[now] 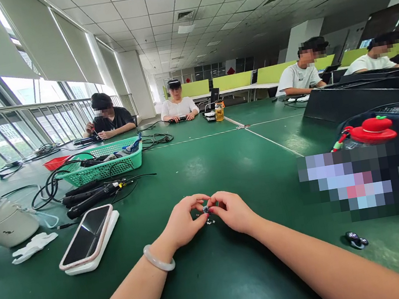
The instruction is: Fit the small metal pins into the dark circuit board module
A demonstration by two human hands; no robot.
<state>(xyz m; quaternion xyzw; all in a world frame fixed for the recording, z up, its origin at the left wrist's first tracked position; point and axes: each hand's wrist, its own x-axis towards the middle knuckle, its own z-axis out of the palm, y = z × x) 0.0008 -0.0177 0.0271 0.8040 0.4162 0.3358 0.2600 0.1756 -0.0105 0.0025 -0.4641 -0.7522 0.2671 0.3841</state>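
Note:
My left hand (185, 218) and my right hand (232, 211) meet over the green tabletop (212, 279), fingertips close together. Between them is a small dark grey-blue piece (205, 209), too small for me to tell its kind. The thumb and fingers of both hands pinch it from either side. Just below it, several tiny white bits (210, 221) lie on the table. A pale bangle (158, 258) circles my left wrist.
Left of my arm, a phone (88, 235) rests on a white box, beside black microphone-like handles (92, 199) and a green basket (106, 167) of cables. At right are a red-capped bottle (373, 131) and small dark glossy objects (355, 239). Several people sit around the table.

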